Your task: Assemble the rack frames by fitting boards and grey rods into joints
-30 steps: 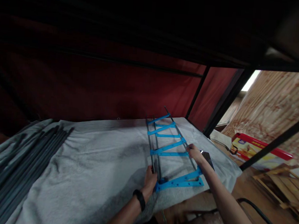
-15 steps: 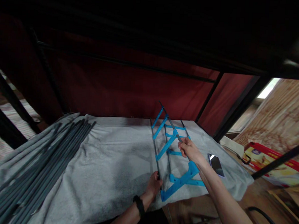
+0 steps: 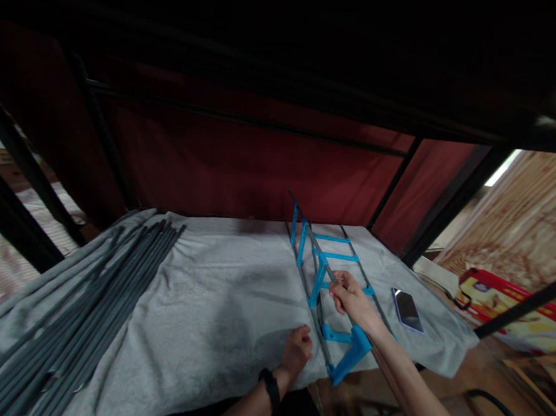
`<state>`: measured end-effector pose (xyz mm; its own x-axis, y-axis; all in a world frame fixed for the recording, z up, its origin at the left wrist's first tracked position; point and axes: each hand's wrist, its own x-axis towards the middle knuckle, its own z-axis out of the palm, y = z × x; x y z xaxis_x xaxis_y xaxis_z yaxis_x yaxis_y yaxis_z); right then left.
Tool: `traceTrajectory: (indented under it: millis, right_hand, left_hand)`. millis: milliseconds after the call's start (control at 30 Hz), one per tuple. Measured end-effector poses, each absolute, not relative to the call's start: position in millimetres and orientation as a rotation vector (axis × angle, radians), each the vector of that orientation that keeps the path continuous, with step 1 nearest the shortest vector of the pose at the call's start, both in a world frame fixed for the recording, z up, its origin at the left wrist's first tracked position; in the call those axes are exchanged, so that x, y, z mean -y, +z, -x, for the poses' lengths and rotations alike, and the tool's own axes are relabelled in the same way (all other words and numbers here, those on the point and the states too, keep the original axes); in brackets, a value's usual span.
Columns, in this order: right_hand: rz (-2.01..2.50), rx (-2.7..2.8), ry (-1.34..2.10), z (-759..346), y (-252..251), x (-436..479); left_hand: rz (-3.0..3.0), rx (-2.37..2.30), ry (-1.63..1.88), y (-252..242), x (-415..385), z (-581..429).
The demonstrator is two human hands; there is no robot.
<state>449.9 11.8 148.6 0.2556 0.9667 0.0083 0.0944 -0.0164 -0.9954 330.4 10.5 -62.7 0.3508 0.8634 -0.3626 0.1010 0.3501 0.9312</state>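
Frame (image 3: 317,286), at right on the blanket (image 3: 198,285), has been tipped up, its upper bar (image 3: 328,271) gripped in the right hand (image 3: 351,297), fingers closed. The left hand (image 3: 297,350), half-open and empty, has been freed; the tilt is steadied one-handed.

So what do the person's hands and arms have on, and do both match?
Not quite! The left hand has a narrow, rounded black band around its wrist; I can't tell whether it's a watch or a bracelet. The right hand shows no wristband. Neither wears a glove, and no sleeves show on the forearms.
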Motion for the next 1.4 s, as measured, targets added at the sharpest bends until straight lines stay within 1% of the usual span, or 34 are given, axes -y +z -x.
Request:
traceTrajectory:
  millis: [367,667,867,1000,1167,1267,1400]
  right_hand:
    - [1.389,1.012,0.946,-428,145,-18]
    - [1.358,1.044,0.903,-422,158,-19]
    - [1.365,1.071,0.944,-429,149,-28]
    - [1.38,1.07,0.932,-431,149,-32]
    - [1.424,1.122,0.919,-430,152,-41]
    - [1.491,1.196,0.867,-437,149,-44]
    - [1.62,1.312,0.684,-461,147,-52]
  left_hand:
    - [-1.196,-1.165,0.747,-38,-15,-311]
    - [-1.437,-1.088,0.643,-42,9,-309]
    - [-1.604,-0.981,0.535,-32,16,-308]
    - [-1.669,-0.95,0.546,-37,19,-304]
    - [-1.823,-0.893,0.458,-41,19,-301]
    - [-1.827,-0.879,0.446,-35,22,-300]
    - [-1.861,-0.824,0.471,-20,30,-296]
